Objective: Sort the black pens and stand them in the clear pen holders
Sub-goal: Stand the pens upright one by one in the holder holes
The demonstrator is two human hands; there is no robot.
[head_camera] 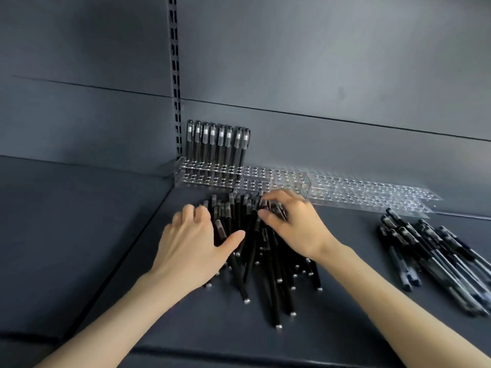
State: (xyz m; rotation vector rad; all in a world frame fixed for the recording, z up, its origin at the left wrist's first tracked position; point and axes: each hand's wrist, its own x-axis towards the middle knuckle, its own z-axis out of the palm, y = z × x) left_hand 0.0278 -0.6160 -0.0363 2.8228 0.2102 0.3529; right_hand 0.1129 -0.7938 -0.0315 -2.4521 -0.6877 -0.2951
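Both hands are over a heap of loose black pens (259, 264) lying on the grey shelf (353, 232). The heap lies between and beneath the two hands, with its capped ends pointing away from the person. The left hand (196, 243) lies palm down on the left flank of the heap. Its fingers are spread and only slightly bent over the caps and its thumb is stretched out across several barrels; it rests on the pens and closes around none. The right hand (295, 224) is on the far right part of the heap, fingers curled downward, thumb and forefinger drawn close together about the cap ends. The picture is blurred there, so it cannot be told whether a pen is actually pinched. Directly beyond the hands, against the grey back panel (318, 62), stands a clear pen holder (255, 179) drilled with rows of holes. A row of standing pens (218, 142) occupies its back row, beyond the left hand, upright with caps uppermost. A second clear holder (372, 195) lies beyond and to the right of the right hand, adjoining the first. Well to the right of the right forearm lies a separate heap of pens (438, 261), flat on the shelf. A slotted upright (175, 75) rises beyond the left hand.
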